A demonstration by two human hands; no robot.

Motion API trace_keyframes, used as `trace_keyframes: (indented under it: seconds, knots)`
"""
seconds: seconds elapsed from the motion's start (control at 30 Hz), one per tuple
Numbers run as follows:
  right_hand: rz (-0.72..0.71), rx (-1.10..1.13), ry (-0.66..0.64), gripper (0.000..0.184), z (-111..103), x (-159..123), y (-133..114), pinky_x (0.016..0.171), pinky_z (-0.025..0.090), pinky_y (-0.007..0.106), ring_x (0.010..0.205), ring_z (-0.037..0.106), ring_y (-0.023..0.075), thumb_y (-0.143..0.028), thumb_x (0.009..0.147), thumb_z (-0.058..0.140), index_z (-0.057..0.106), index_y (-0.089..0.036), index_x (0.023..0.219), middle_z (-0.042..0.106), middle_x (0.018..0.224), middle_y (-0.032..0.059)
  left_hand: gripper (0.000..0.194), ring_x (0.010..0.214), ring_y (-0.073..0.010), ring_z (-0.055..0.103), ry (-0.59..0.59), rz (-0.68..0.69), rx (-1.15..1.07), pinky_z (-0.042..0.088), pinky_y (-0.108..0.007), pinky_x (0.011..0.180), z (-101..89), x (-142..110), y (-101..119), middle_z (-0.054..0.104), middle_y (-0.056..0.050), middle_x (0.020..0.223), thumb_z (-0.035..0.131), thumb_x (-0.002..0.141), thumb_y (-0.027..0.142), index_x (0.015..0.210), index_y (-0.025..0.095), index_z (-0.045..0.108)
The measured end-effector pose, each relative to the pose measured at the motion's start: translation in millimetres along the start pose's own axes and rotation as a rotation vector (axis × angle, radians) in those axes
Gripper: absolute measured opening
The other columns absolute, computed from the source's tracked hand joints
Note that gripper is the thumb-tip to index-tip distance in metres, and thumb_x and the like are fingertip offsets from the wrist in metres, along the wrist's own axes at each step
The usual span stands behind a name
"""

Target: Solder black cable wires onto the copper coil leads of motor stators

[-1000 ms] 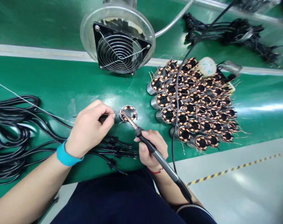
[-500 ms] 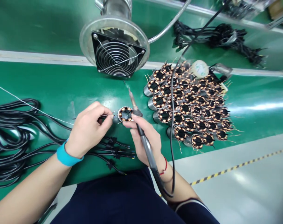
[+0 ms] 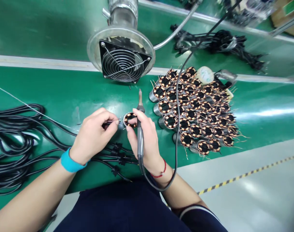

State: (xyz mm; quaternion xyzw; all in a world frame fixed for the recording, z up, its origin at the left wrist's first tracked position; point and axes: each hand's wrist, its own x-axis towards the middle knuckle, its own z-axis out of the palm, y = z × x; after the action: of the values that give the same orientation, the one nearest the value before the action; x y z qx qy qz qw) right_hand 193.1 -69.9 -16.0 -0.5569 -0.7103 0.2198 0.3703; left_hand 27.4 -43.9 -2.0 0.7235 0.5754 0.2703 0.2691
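My left hand [image 3: 95,133], in a turquoise wristband, is closed in a pinch around the end of a black cable [image 3: 109,122]. Thin wire ends poke out past its fingertips towards a copper-wound motor stator [image 3: 127,118] standing on the bench. In my right hand [image 3: 148,138] lies a soldering iron [image 3: 140,146], its tip pointing away from me towards the fan and apart from the stator. The right thumb and fingers also reach the stator's near right side and partly cover it. A thin pale wire [image 3: 35,108] runs from the left edge to behind my left hand.
A round fan duct [image 3: 122,64] hangs ahead. Several wound stators [image 3: 185,109] stand in a block on the right, with the iron's cord [image 3: 177,106] crossing over them. Coiled black cables [image 3: 13,145] lie left. A black cable bundle [image 3: 219,42] lies at the back.
The soldering iron has swung more upright, and its tip has shifted slightly right. My right fingers have moved over the stator. My left hand keeps its pinch nearly in place.
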Motion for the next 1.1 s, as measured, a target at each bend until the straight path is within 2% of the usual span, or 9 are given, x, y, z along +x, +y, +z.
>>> trace_keyframes:
  seconds: [0.13,0.37,0.53,0.7,0.8,0.97,1.1]
  knots:
    - [0.029,-0.025,-0.024,0.044,6.9,2.1,-2.5,0.086,0.044,0.037,0.089,0.060,0.0186,-0.016,0.088,0.053,0.045,-0.024,0.130,0.068,0.092,-0.0004,0.013,0.070,-0.0109,0.056,-0.010,0.013,-0.069,0.043,-0.024,0.064,-2.7,-1.3,-0.8,0.060,0.001,0.077,0.054,0.086,0.016,0.080,0.018,0.066]
    - [0.018,0.141,0.000,0.046,9.1,3.0,-0.7,0.093,0.045,0.040,0.093,0.061,0.0174,-0.017,0.090,0.052,0.041,-0.028,0.133,0.067,0.092,-0.0010,0.017,0.088,-0.0135,0.061,0.012,0.193,-0.108,0.049,-0.026,0.081,-5.8,-3.9,-2.0,0.066,-0.003,0.093,0.053,0.089,0.016,0.092,0.018,0.070]
    - [0.028,0.300,0.015,0.046,14.0,3.3,4.0,0.093,0.048,0.038,0.093,0.062,0.0153,-0.017,0.090,0.052,0.041,-0.028,0.133,0.064,0.092,-0.0006,0.019,0.091,-0.0150,0.061,-0.031,0.271,-0.043,0.049,-0.027,0.082,-6.5,-4.9,-3.3,0.065,-0.006,0.098,0.051,0.090,0.015,0.097,0.016,0.069]
    - [0.021,0.286,0.037,0.045,17.3,4.7,7.1,0.091,0.050,0.037,0.089,0.063,0.0148,-0.015,0.089,0.050,0.042,-0.027,0.132,0.064,0.091,-0.0007,0.014,0.087,-0.0159,0.059,-0.041,0.334,0.094,0.049,-0.028,0.078,-6.7,-3.7,-6.6,0.061,-0.007,0.092,0.049,0.090,0.015,0.091,0.015,0.063]
    - [-0.030,0.209,-0.023,0.046,10.2,4.1,9.7,0.091,0.048,0.038,0.092,0.062,0.0165,-0.016,0.089,0.050,0.040,-0.028,0.133,0.066,0.089,-0.0015,0.014,0.082,-0.0144,0.058,-0.036,0.312,0.103,0.048,-0.027,0.075,-6.3,-2.8,-7.3,0.061,-0.004,0.088,0.049,0.089,0.014,0.086,0.018,0.061]
    - [-0.145,0.048,-0.115,0.050,0.6,4.5,15.3,0.091,0.043,0.039,0.097,0.058,0.0195,-0.015,0.088,0.053,0.040,-0.028,0.134,0.069,0.099,0.0001,0.013,0.078,-0.0134,0.057,-0.040,0.206,0.072,0.046,-0.027,0.072,-5.9,-2.2,-6.7,0.059,-0.002,0.083,0.050,0.086,0.012,0.082,0.018,0.061]
    - [-0.133,-0.061,-0.064,0.042,9.2,10.3,18.1,0.084,0.042,0.036,0.087,0.057,0.0193,-0.018,0.091,0.049,0.045,-0.024,0.132,0.068,0.091,0.0008,0.012,0.076,-0.0136,0.056,-0.025,0.133,0.055,0.045,-0.027,0.070,-5.3,-1.4,-7.0,0.059,-0.002,0.082,0.052,0.084,0.014,0.079,0.018,0.062]
